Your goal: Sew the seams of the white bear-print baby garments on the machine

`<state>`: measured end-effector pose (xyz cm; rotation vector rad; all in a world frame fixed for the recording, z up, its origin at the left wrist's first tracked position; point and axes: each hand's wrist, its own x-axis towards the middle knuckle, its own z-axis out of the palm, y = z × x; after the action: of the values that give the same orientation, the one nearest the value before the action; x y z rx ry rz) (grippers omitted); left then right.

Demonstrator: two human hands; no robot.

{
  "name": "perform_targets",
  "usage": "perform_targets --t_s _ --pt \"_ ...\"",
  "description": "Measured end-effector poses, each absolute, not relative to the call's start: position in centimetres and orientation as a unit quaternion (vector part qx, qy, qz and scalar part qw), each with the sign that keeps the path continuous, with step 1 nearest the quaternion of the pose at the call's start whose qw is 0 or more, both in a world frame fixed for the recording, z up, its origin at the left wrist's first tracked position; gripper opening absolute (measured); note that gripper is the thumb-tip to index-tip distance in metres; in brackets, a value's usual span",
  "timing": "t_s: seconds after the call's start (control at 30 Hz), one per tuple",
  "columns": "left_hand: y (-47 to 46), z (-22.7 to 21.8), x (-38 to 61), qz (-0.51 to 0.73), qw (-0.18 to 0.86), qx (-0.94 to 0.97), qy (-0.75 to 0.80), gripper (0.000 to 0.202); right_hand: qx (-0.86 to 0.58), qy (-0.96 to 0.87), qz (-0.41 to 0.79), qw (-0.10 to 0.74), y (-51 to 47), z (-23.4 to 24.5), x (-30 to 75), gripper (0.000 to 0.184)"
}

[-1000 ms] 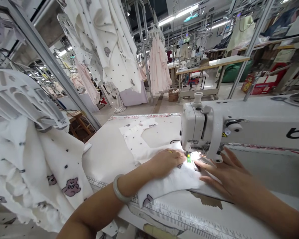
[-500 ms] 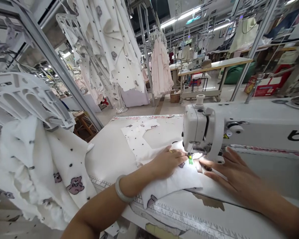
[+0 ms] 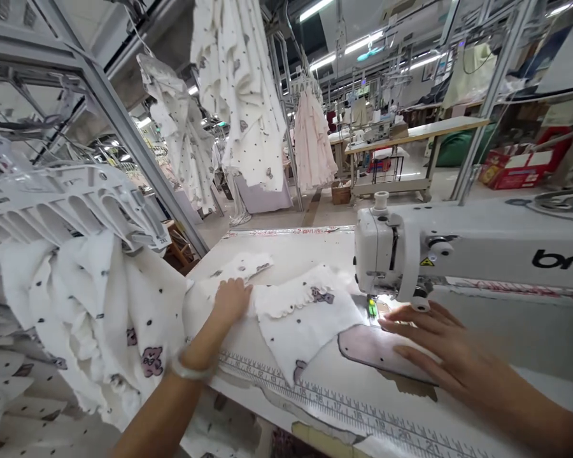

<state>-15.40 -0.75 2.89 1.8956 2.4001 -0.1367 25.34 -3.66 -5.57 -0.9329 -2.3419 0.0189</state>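
A white fabric piece with small dots, bear prints and a ruffled edge lies flat on the sewing table, left of the needle. My left hand is closed on the cloth at its far left, fingers curled down over it. The sewing machine stands at the right, its lamp lighting a bright green presser-foot part; the fabric is apart from that foot. My right hand rests beside the foot with fingers stretched and spread, over the machine bed and its pinkish plate.
A printed ruler strip runs along the table's near edge. At the left, dotted white garments hang from a white multi-slot hanger. A metal post rises behind it. More garments hang beyond the table.
My left hand has moved left from the presser foot, drawing the fabric away from the needle. My right hand stays near the foot. The camera view has shifted slightly.
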Motion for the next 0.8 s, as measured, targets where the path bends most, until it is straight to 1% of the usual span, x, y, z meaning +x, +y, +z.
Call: perform_targets --t_s 0.07,0.17,0.2,0.27,0.3,0.37,0.43,0.5,0.57,0.63,0.73,0.8 --pt "-5.3 2.8 -15.4 -0.069 0.065 0.613 0.785 0.041 -0.311 -0.894 0.018 0.322 -4.5 -5.1 24.3 0.039" --pt "-12.4 2.4 -14.1 -0.101 0.147 0.654 0.735 0.04 -0.281 -0.907 0.042 0.311 -5.3 -4.6 23.0 0.045" --pt "-14.2 2.3 -13.4 -0.114 0.194 0.714 0.663 0.036 -0.282 -0.912 0.05 0.294 -5.3 -4.6 22.8 0.047" --pt "-16.0 2.3 -11.9 -0.111 0.25 0.821 0.502 0.031 -0.283 -0.921 0.058 0.261 -5.2 -4.9 22.6 0.048" --pt "-16.0 2.3 -11.0 -0.095 0.265 0.851 0.442 0.027 -0.281 -0.926 0.058 0.246 -5.0 -5.2 22.5 0.046" --pt "-14.5 2.6 -9.1 -0.05 0.249 0.882 0.396 0.023 -0.273 -0.934 0.052 0.226 -4.8 -5.5 22.6 0.045" --pt "-11.7 2.5 -7.0 0.001 0.182 0.903 0.39 0.027 -0.269 -0.939 0.041 0.21 -4.6 -5.5 22.7 0.047" --pt "-8.7 1.8 -5.0 0.051 0.134 0.934 0.329 0.04 -0.262 -0.946 0.025 0.192 -4.5 -5.3 22.9 0.05" --pt "-6.4 0.7 -3.6 0.055 0.14 0.943 0.298 0.059 -0.244 -0.951 0.004 0.191 -4.4 -5.1 23.2 0.05" --pt "-5.0 -0.5 -3.0 0.03 0.17 0.933 0.314 0.07 -0.23 -0.949 -0.018 0.213 -4.1 -5.1 23.7 0.042" --pt "-4.5 -1.8 -3.1 0.016 0.194 0.908 0.37 0.072 -0.23 -0.941 -0.039 0.245 -3.7 -5.1 24.3 0.033" --pt "-4.6 -2.2 -3.3 0.025 0.189 0.899 0.394 0.072 -0.233 -0.942 -0.051 0.235 -3.5 -5.0 24.4 0.033"
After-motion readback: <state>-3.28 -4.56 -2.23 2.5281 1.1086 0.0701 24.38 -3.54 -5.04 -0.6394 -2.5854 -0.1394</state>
